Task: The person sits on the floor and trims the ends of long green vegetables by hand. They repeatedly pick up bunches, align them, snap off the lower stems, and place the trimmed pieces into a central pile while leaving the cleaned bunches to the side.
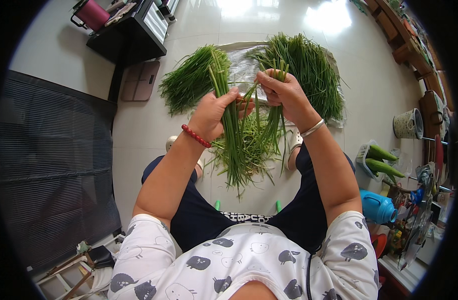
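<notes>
A bunch of long green chives [230, 138] is gripped in my left hand [214, 110], pale stem ends up and leaves hanging down. My right hand [283, 90] pinches a smaller bunch of chives [275, 122], its cut ends showing above the fingers. A few strands stretch between the two hands. Under them lies a loose heap of chive scraps [251, 150] on the floor. Beyond my hands, one pile of chives [195, 77] is at the left and a larger pile [307, 71] at the right, by a silvery sheet [242, 58].
My feet in pale clogs [295, 144] flank the scraps. At the left are a bathroom scale [140, 81] and a black cabinet [125, 35]. To the right stand a waste bin [407, 123], a basket [363, 155] with green gourds [382, 167] and a blue thermos [377, 207].
</notes>
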Demonstrator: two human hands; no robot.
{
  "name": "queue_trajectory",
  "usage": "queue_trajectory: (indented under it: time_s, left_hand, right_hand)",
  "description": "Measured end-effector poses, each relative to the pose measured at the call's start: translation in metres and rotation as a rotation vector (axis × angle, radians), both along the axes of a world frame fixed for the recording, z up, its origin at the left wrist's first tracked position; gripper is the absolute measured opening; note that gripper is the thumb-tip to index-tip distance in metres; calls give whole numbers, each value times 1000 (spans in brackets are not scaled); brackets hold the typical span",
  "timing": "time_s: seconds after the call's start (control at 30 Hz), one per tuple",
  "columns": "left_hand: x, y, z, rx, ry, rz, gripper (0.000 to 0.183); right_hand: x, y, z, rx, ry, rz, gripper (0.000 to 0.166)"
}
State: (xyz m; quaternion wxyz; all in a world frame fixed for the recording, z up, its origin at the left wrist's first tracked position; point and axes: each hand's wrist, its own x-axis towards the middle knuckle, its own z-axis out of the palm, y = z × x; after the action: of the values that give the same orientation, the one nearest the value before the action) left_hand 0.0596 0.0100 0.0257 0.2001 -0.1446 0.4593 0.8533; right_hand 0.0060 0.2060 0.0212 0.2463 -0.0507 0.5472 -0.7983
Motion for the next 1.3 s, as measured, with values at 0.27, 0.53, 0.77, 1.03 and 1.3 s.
queue_trajectory:
  time_s: [0.27, 0.53, 0.77, 1.03, 1.3]
  left_hand:
    - [-13, -28, -6, -173, 31, 237, 26]
    - [-28, -74, 2, -287, 159, 589, 26]
    - [-39, -139, -3, -309, 242, 901, 24]
    - [-31, -112, 1, -366, 249, 602, 23]
    - [-12, -11, 13, -28, 184, -98, 16]
  right_hand:
    - [-13, 16, -2, -76, 18, -195, 20]
    - [-16, 29, 8, -91, 74, -204, 18]
    - [-23, 45, 12, -94, 133, -268, 17]
    - [-19, 36, 15, -140, 117, -117, 19]
    - [-3, -4, 6, -149, 32, 59, 21]
